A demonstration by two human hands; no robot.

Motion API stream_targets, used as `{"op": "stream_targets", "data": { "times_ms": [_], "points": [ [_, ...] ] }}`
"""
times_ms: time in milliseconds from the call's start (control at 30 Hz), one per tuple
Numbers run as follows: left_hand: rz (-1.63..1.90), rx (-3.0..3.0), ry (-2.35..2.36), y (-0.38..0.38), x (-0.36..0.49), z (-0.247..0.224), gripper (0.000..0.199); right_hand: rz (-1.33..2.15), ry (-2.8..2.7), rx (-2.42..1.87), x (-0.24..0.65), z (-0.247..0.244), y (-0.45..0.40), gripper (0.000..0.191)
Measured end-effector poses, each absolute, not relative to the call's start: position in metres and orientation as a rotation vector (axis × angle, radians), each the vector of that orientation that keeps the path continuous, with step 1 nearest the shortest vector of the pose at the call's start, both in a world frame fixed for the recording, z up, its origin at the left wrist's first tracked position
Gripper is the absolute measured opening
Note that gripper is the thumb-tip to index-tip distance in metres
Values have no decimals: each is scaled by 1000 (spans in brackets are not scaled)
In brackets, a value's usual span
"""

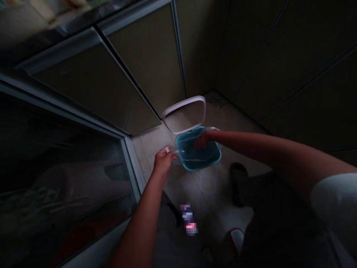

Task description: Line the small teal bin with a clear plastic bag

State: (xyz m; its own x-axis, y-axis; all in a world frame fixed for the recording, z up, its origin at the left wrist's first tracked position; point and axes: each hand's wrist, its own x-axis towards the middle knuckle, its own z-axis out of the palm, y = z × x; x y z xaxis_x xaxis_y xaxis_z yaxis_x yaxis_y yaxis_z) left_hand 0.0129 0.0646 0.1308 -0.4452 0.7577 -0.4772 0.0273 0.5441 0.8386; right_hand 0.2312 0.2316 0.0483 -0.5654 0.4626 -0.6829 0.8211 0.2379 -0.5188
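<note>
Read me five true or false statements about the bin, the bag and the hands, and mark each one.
1. The bin stands on the tiled floor. True.
2. The bin is red. False: it is blue-green.
3. The left hand pinches the clear bag just outside the bin. True.
4. The right hand touches the floor. False: it is in or just over the bin's opening.
5. The white frame lies inside the bin. False: it is tilted up at the bin's far side.
</note>
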Motion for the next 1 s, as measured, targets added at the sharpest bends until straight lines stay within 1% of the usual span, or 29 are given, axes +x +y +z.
{"op": "stream_targets", "data": {
  "times_ms": [100,167,200,233,300,333,367,433,500,533,600,700,800,1000],
  "points": [
    [692,934,2071,62,-2,133,35,-1390,2011,1241,261,90,258,39],
    [412,1167,2267,58,-10,139,30,-1284,2172,1460,294,117,263,42],
    [299,1263,2369,55,-12,143,35,-1136,2265,1593,310,128,261,42],
    [222,1340,2471,52,-13,147,44,-976,2328,1700,325,139,255,42],
    [178,1500,2641,47,-8,156,64,-723,2396,1811,349,155,232,41],
    [186,1621,2678,45,-3,160,69,-671,2416,1806,356,161,217,40],
    [194,1771,2666,43,3,163,68,-658,2448,1772,361,166,200,39],
    [169,2109,2464,41,16,165,54,-682,2533,1660,364,172,169,36],
    [76,2355,2146,40,27,161,38,-728,2613,1534,362,173,143,35],
    [13,2411,2013,40,31,156,35,-753,2643,1472,359,171,135,34],
    [-116,2418,1859,42,35,145,34,-774,2677,1373,352,164,125,35],
    [-270,2298,1837,45,34,130,38,-666,2662,1317,344,146,124,41],
    [-369,2197,1854,47,29,119,35,-564,2564,1310,343,127,129,48],
    [-348,2068,1881,44,21,105,24,-567,2434,1307,349,102,140,55]
  ]
}}
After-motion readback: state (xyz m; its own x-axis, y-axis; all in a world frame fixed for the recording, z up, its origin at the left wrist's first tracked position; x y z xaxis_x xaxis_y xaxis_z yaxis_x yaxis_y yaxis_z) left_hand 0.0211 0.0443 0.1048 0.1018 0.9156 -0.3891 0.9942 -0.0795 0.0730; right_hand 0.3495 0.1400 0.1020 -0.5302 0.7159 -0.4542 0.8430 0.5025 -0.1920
